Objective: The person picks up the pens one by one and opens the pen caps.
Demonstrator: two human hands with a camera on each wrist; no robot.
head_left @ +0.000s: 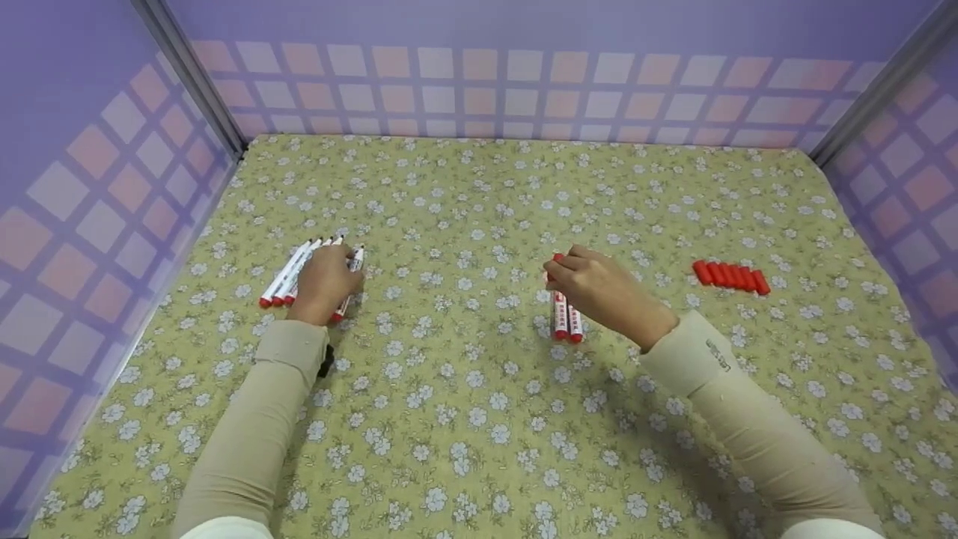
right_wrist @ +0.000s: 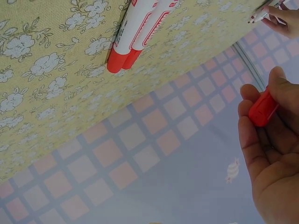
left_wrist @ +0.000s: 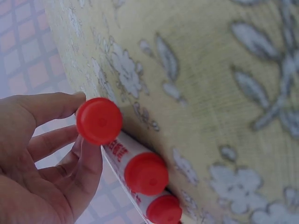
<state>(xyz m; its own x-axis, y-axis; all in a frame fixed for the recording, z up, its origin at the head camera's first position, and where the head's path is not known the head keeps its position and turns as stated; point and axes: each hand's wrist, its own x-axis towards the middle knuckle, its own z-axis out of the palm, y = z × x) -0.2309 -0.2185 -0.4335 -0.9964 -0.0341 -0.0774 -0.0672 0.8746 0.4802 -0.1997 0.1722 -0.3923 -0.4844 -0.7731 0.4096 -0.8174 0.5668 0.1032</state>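
Note:
My left hand is over a group of uncapped white markers with red ends and dark tips. In the left wrist view its fingers pinch a marker by the red end; two more red marker ends show below it. Near the middle of the cloth, my right hand pinches a small red marker cap between thumb and fingers. Two white markers with red caps lie side by side below that hand, partly hidden by it in the head view.
A row of several loose red caps lies on the right of the flowered tablecloth. Purple checked panels wall in the back and both sides, with grey posts at the corners.

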